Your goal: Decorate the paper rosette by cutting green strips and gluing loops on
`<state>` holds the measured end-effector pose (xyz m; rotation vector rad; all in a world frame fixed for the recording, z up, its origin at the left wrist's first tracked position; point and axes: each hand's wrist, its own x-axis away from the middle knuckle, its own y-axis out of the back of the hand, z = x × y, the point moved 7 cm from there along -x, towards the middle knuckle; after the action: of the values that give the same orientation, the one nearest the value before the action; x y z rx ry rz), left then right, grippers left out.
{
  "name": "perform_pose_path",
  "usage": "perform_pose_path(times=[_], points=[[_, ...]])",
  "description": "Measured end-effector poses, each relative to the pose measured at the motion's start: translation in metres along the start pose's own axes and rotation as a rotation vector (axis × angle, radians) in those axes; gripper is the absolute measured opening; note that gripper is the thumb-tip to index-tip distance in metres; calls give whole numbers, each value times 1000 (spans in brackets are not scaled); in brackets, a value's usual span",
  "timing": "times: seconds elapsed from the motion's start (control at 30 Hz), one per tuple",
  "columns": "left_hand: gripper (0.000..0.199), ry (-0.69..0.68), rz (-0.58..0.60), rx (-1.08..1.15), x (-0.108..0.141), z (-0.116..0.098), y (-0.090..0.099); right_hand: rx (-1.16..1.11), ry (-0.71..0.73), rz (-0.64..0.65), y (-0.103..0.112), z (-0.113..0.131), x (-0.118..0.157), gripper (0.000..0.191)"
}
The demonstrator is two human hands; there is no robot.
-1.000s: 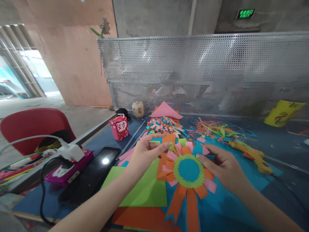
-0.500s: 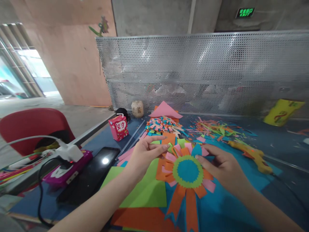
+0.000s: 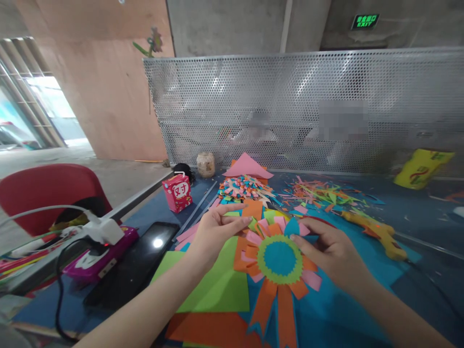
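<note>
A rosette (image 3: 281,258) of orange and pink strips, with a green scalloped ring, a blue centre and orange tails, is held up over blue sheets. My right hand (image 3: 328,246) pinches its upper right edge at a blue petal piece (image 3: 292,227). At the rosette's upper left is my left hand (image 3: 219,227), thumb and index finger extended with a gap between them; nothing clear shows in its grip. Green sheets (image 3: 221,282) and an orange sheet (image 3: 206,326) lie below my left forearm.
A yellow glue gun (image 3: 377,232) lies right, its cord trailing. Behind are a pile of rosettes (image 3: 246,187) and paper scraps (image 3: 322,192). Left are a pink box (image 3: 177,193), a black phone (image 3: 134,261) and a purple power strip (image 3: 99,256). A perforated metal screen (image 3: 275,96) stands behind.
The rosette and my right hand have shifted slightly left. A red curved edge now shows behind my right hand. My left hand has hardly moved.
</note>
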<state>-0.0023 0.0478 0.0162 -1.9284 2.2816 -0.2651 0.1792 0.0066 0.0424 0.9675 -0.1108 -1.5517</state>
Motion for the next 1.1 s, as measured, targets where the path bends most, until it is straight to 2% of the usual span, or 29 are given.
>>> perform_pose_path(times=[0.27, 0.53, 0.7, 1.0, 1.07, 1.1], points=[[43, 56, 87, -29, 1, 8, -8, -63, 22, 26, -2, 3, -2, 14], [41, 73, 96, -64, 3, 9, -9, -57, 28, 51, -4, 1, -1, 15], [37, 77, 81, -36, 4, 9, -10, -35, 0, 24, -3, -4, -1, 17], [36, -52, 45, 34, -4, 4, -1, 38, 32, -28, -2, -5, -2, 16], [35, -77, 37, 14, -5, 2, 2, 101, 100, -86, 4, 0, 0, 13], [34, -88, 19, 6, -5, 0, 4, 141, 184, -129, 9, 7, 2, 10]])
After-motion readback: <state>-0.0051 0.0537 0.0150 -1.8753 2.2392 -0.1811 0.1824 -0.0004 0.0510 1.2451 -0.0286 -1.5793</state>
